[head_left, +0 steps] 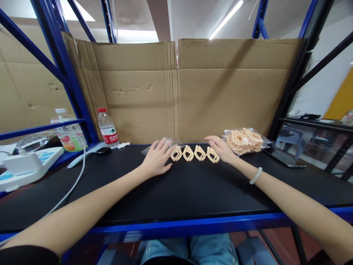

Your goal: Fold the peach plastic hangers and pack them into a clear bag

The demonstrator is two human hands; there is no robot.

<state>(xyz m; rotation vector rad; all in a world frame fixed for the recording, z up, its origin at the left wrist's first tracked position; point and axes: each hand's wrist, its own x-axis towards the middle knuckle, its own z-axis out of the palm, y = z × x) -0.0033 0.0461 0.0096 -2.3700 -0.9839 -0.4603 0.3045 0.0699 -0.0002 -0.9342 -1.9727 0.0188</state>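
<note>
Several small peach plastic clips [194, 153] lie in a row on the black bench top [176, 191]. My left hand [157, 159] rests flat at the row's left end, fingers stretched out, over a clear plastic bag [162, 143]. At the right end my right hand [222, 149] lies with fingers extended, touching the last clip [213, 155]. A clear bag full of the same peach clips [244, 140] sits just right of my right hand. A white bead bracelet [256, 176] circles my right wrist.
Brown cardboard sheets [193, 88] stand behind the bench. A water bottle with a red cap [107, 128], a drink bottle [67, 132], a white device with a cable [24, 163] and a black mouse [103, 150] are at the left. Blue rack uprights [63, 70] frame the bench.
</note>
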